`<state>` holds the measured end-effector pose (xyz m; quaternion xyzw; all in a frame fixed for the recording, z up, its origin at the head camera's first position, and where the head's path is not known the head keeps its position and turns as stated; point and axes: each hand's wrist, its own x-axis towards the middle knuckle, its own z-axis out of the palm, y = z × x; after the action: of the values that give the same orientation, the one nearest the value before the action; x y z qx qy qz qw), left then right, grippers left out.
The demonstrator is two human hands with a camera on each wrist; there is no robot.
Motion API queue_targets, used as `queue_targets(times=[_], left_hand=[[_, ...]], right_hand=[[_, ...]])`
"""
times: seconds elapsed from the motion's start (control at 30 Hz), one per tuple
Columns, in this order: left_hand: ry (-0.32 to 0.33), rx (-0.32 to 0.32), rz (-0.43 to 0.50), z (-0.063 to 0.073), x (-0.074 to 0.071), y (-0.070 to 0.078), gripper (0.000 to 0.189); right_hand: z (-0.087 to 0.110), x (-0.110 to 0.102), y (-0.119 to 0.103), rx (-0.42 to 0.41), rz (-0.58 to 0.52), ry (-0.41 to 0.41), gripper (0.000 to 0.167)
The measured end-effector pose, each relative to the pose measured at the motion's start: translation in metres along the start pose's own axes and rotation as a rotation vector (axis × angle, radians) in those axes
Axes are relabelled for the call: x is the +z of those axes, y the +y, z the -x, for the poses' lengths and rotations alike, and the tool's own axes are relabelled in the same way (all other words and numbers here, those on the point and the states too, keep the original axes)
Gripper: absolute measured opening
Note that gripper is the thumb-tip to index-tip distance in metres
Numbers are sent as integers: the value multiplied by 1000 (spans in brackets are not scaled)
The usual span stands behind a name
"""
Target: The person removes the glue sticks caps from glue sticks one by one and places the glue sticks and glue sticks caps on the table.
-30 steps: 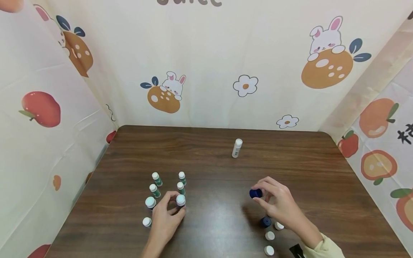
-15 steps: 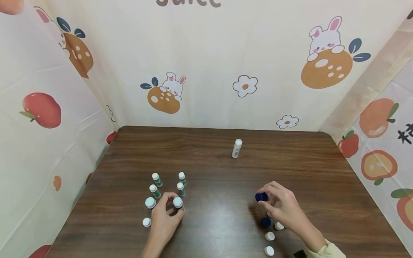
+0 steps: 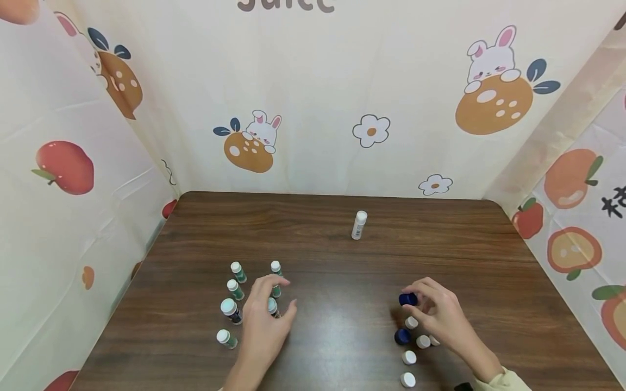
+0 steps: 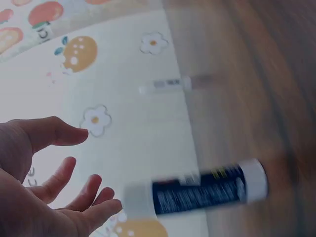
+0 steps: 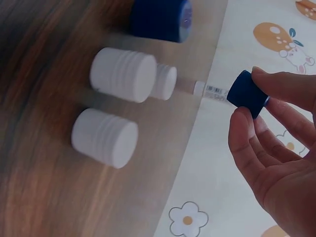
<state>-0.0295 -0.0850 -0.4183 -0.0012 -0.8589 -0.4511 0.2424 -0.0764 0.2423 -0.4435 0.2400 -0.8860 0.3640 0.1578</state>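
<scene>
My left hand [image 3: 264, 326] has its thumb and fingers spread apart with nothing between them. Just beyond that gap stands a glue stick [image 3: 272, 307], partly hidden by the hand. In the left wrist view this glue stick [image 4: 197, 195] has a dark navy label and white ends. Over on the right, my right hand [image 3: 440, 315] pinches a dark blue cap [image 3: 407, 300] between thumb and fingers. The right wrist view shows the same blue cap [image 5: 248, 94] held at the fingertips. Below it on the table lie another blue cap [image 3: 402, 336] and several white caps [image 3: 409, 357].
Left of my left hand, a column of white-capped sticks stands, including a green-labelled one [image 3: 235, 289] and a navy-labelled one [image 3: 231, 310]. A white tube [image 3: 359, 225] stands alone near the back of the brown table [image 3: 313, 260]. A printed curtain [image 3: 313, 98] borders the table.
My left hand has let go of the navy-labelled glue stick and its fingers have spread. My right hand has drawn the blue cap rightward and slightly nearer, over the loose caps.
</scene>
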Motion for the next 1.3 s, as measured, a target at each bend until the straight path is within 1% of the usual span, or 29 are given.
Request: queue_targets(times=[0.1, 0.23, 0.3, 0.43, 0.57, 0.67, 0.87, 1.07, 1.3], left_hand=[[-7, 37, 30, -3, 10, 8, 41], [-43, 39, 92, -7, 26, 15, 37], [-67, 28, 131, -8, 34, 18, 36], [-118, -19, 206, -13, 50, 23, 34], [-161, -72, 249, -20, 67, 24, 31], [-175, -111, 274, -26, 80, 23, 29], [-143, -145, 320, -39, 106, 18, 27], [-127, -173, 351, -51, 123, 12, 27], [-97, -181, 372, -65, 143, 6, 27]], right_hand=[[2, 0, 4, 0, 5, 5, 38], [3, -2, 9, 2, 24, 17, 38], [4, -2, 12, 4, 36, 25, 38], [5, -3, 18, 0, 52, 36, 38], [7, -2, 26, -4, 81, 39, 38], [9, -1, 30, -3, 111, 31, 38], [14, 4, 37, 36, 128, -11, 36], [16, 10, 41, 57, 102, -83, 34], [17, 12, 39, 121, 115, -114, 33]])
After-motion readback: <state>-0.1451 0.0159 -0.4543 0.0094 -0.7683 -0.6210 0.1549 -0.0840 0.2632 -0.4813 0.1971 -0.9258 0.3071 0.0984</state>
